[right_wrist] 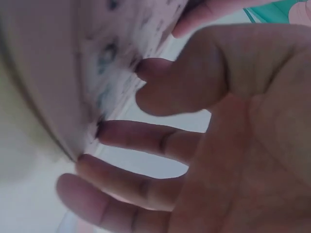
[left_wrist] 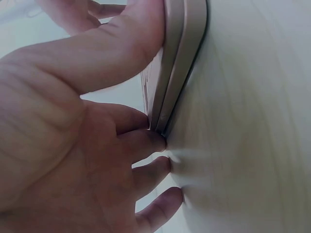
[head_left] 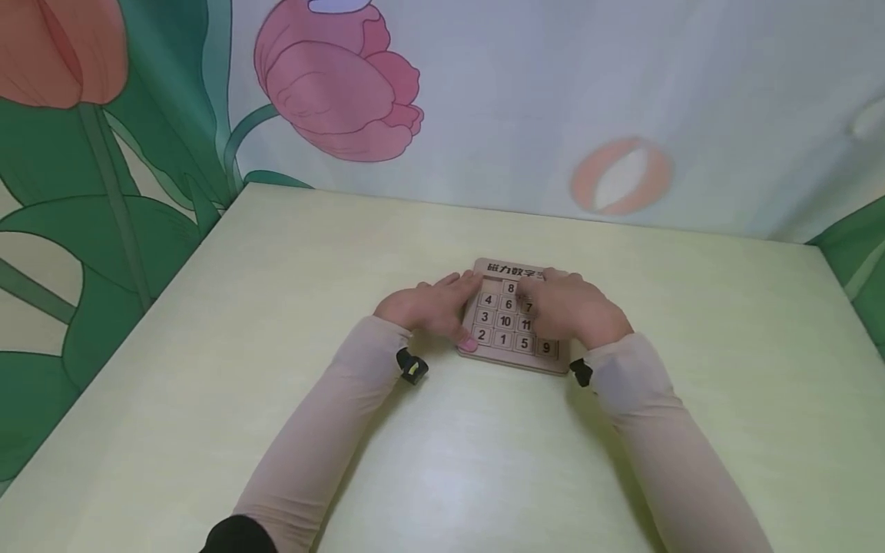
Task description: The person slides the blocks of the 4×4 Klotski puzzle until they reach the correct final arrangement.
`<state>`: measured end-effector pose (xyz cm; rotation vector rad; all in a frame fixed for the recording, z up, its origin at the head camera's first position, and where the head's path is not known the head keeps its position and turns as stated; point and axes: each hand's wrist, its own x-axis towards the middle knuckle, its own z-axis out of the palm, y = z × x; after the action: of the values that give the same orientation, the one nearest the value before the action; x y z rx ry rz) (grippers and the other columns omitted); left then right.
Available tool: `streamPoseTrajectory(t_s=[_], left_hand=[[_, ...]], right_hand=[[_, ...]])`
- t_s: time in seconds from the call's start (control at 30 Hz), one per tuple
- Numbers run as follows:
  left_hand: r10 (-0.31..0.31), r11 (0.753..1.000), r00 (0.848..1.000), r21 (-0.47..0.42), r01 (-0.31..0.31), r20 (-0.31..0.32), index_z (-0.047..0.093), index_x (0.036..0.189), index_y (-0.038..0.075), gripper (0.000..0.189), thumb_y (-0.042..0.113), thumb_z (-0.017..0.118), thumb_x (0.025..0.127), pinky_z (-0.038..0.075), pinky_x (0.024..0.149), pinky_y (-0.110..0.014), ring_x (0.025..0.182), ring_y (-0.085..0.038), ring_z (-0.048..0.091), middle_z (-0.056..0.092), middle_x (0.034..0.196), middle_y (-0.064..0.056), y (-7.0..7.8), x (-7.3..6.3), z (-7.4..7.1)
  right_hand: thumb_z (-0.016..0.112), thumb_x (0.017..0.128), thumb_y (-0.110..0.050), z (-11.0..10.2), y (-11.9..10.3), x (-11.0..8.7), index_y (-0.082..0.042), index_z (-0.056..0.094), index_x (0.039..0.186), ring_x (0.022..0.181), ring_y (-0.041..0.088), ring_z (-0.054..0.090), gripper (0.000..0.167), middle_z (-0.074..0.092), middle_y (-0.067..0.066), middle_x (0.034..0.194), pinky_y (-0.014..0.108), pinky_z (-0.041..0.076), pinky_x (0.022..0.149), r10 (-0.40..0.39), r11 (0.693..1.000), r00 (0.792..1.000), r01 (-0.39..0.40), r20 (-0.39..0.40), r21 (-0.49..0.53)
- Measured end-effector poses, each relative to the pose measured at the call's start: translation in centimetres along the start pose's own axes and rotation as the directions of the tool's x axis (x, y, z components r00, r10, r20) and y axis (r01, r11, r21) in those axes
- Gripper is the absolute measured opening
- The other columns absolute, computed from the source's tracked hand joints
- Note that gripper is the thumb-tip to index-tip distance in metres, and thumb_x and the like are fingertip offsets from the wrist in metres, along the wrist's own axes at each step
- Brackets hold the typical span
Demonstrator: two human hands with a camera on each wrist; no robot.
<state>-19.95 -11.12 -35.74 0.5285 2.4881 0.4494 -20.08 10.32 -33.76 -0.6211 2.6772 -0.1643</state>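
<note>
A wooden number sliding puzzle [head_left: 513, 358] lies on the table, its numbered tiles in rows beneath a printed heading. A bare slot shows at the upper left, beside the 8 tile [head_left: 510, 289]. My left hand [head_left: 435, 307] rests along the puzzle's left side, thumb at the near corner and fingers spread toward the far corner. In the left wrist view the thumb [left_wrist: 116, 48] presses the puzzle's edge. My right hand [head_left: 570, 307] reaches over the right side, index fingertip on the tiles near the 8, hiding several tiles. Its other fingers [right_wrist: 146, 138] extend toward the far edge.
The pale table [head_left: 442, 461] spreads around the puzzle. Behind its far edge hangs a curtain [head_left: 498, 100] printed with flowers and leaves. Dark wrist straps [head_left: 412, 367] sit on both wrists over light sleeves.
</note>
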Motion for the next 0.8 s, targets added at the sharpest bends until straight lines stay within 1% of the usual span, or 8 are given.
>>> streamPoseTrajectory(t_s=[0.07,0.17,0.33,0.4,0.47,0.53,0.63,0.8], left_hand=[[0.007,1.0,1.0,0.007,-0.007,0.002,0.003,0.164,0.013,0.113,0.042,0.079,0.085,0.008,0.119,-0.057,0.154,-0.025,0.001,0.003,0.169,-0.006,0.1,0.3,0.1],[0.009,1.0,1.0,0.018,-0.009,0.006,0.002,0.163,0.012,0.114,0.043,0.079,0.085,0.008,0.119,-0.057,0.154,-0.025,0.001,0.002,0.169,-0.006,0.1,0.5,0.1],[-0.004,1.0,1.0,0.021,0.004,0.01,0.003,0.163,0.013,0.114,0.042,0.079,0.085,0.009,0.119,-0.057,0.154,-0.025,0.0,0.003,0.168,-0.006,-0.1,0.2,0.0],[-0.005,1.0,1.0,0.021,0.005,0.01,0.003,0.163,0.012,0.113,0.041,0.079,0.085,0.009,0.119,-0.058,0.154,-0.025,0.0,0.003,0.168,-0.006,-0.1,0.2,-0.1],[-0.006,1.0,1.0,0.017,0.006,0.012,0.003,0.164,0.012,0.113,0.041,0.079,0.085,0.009,0.119,-0.057,0.154,-0.025,0.0,0.003,0.168,-0.006,-0.1,0.2,0.0],[-0.004,1.0,1.0,0.013,0.004,0.013,0.003,0.164,0.012,0.113,0.041,0.079,0.085,0.009,0.119,-0.058,0.154,-0.025,0.0,0.003,0.168,-0.006,-0.1,0.2,0.0],[0.0,1.0,1.0,0.006,0.0,0.017,0.003,0.164,0.013,0.113,0.041,0.079,0.085,0.008,0.119,-0.058,0.154,-0.025,0.0,0.002,0.168,-0.006,-0.1,0.3,0.0],[0.004,1.0,1.0,0.012,-0.005,0.017,0.003,0.164,0.013,0.113,0.042,0.079,0.085,0.008,0.119,-0.059,0.154,-0.025,0.0,0.002,0.168,-0.006,0.0,0.5,0.0]], right_hand=[[0.064,0.089,-0.004,-0.2,0.0,0.1,-0.013,0.058,0.137,0.112,0.04,0.051,0.05,0.053,0.02,0.13,0.06,0.045,0.094,0.011,1.0,1.0,-0.011,0.014,0.009],[0.062,0.087,-0.001,-0.2,-0.1,0.0,-0.018,0.05,0.148,0.122,0.043,0.045,0.064,0.045,0.024,0.14,0.064,0.042,0.098,0.028,0.999,0.999,-0.03,0.044,0.043],[0.057,0.089,0.003,0.3,-0.6,-0.7,-0.039,0.035,0.158,0.121,0.046,0.034,0.083,0.028,0.032,0.143,0.055,0.048,0.082,0.03,0.996,0.99,-0.04,0.136,0.077],[0.055,0.092,0.003,0.5,-0.7,-0.9,-0.046,0.03,0.158,0.126,0.048,0.03,0.086,0.022,0.035,0.148,0.054,0.049,0.081,0.041,0.995,0.986,-0.056,0.162,0.084],[0.054,0.094,0.002,0.7,-0.8,-1.0,-0.05,0.028,0.156,0.131,0.049,0.026,0.084,0.018,0.035,0.152,0.056,0.048,0.085,0.059,0.993,0.983,-0.076,0.172,0.094],[0.054,0.097,-0.001,0.8,-0.9,-0.9,-0.05,0.028,0.156,0.136,0.051,0.021,0.081,0.011,0.034,0.158,0.06,0.047,0.088,0.074,0.991,0.983,-0.091,0.17,0.094],[0.056,0.099,-0.006,1.0,-1.0,-0.7,-0.049,0.026,0.157,0.133,0.051,0.025,0.078,0.012,0.033,0.159,0.057,0.05,0.081,0.095,0.991,0.984,-0.107,0.148,0.078],[0.048,0.103,-0.012,1.7,-1.2,-0.1,-0.039,0.027,0.16,0.129,0.054,0.028,0.066,0.022,0.036,0.153,0.054,0.053,0.079,0.079,0.996,0.996,-0.077,0.029,-0.039]])
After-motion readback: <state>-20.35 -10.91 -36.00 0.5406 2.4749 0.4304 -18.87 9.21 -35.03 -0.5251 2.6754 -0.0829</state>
